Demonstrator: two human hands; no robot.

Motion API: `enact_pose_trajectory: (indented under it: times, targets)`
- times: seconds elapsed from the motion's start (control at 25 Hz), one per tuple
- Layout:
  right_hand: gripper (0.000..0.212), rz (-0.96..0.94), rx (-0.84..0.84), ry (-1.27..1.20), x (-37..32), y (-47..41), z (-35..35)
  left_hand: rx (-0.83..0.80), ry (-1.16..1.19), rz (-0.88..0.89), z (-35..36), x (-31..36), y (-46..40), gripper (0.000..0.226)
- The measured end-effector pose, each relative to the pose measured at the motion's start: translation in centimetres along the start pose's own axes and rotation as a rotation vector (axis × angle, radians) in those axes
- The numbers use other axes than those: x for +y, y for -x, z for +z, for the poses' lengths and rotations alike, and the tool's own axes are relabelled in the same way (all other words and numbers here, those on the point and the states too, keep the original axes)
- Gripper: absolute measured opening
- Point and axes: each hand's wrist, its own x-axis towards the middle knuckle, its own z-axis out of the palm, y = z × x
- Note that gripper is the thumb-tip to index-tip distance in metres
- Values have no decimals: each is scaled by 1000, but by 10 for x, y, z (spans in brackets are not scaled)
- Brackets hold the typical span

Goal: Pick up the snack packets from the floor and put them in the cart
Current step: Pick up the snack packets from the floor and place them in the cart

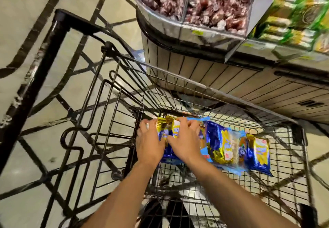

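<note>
The left hand (148,143) and right hand (185,141) are together grasping blue-and-gold snack packets (166,131), lowering them onto the cart (222,101) floor at its left end. Releasing them flat beside the row of packets (231,147) already lying to the right should be keeping the basket tidy.

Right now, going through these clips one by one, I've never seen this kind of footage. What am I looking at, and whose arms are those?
There is no machine here. The one picture comes from a camera worn on a person's head, looking down at their own bare arms. Both reach into a black wire shopping cart. The left hand and right hand press on blue and gold snack packets at the left end of a row; more packets lie to the right on the cart's bottom. Whether either grip is closed is unclear. A shop shelf with goods stands beyond the cart.
</note>
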Motion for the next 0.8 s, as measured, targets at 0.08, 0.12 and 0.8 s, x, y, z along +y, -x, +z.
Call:
enact_pose_trajectory:
  times: [0.08, 0.12, 0.8]
  targets:
    - [67, 1, 29, 5, 0, -2, 8, 15, -1, 7, 5, -2, -2, 65]
    - [68, 7, 47, 22, 0, -3, 12, 16, -1, 2, 8, -3, -4, 66]
    - [59, 3, 134, 31, -11, 42, -30, 59, 24, 193, -48, 13, 32, 53]
